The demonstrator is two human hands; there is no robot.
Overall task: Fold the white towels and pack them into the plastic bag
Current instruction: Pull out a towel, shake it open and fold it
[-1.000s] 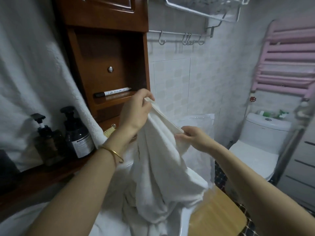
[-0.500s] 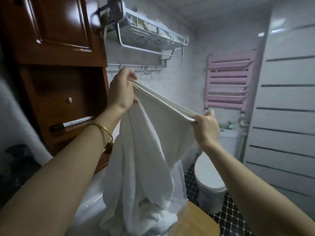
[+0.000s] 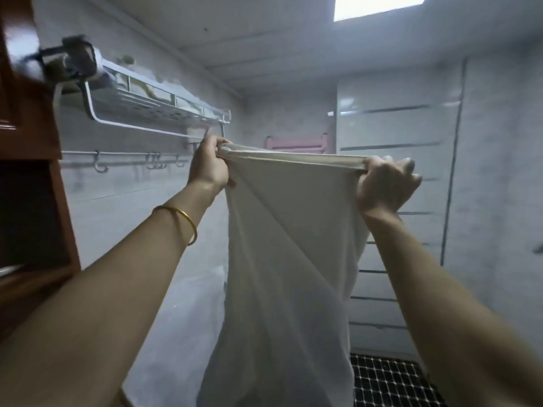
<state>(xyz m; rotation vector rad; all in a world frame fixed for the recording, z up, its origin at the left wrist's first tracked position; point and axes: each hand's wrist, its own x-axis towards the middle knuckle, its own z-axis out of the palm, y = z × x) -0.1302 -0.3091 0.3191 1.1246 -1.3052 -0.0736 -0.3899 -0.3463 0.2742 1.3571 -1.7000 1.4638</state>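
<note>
Spreading step, judged from towel [image 3: 282, 259] hanging toward 6 o'clock from hem [image 3: 293, 158] gripped by left hand [image 3: 207, 167] at 10 o'clock and right hand [image 3: 382, 188] at 2 o'clock; next, bring corners together squarely.

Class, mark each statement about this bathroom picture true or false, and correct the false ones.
1. The left hand and the right hand grip the towel by its top edge. True.
2. The towel lies folded on a table. False: it hangs unfolded from the hands.
3. The bangle is on the right wrist. False: it is on the left wrist.
4. A metal shelf is fixed to the wall at the left. True.
</note>
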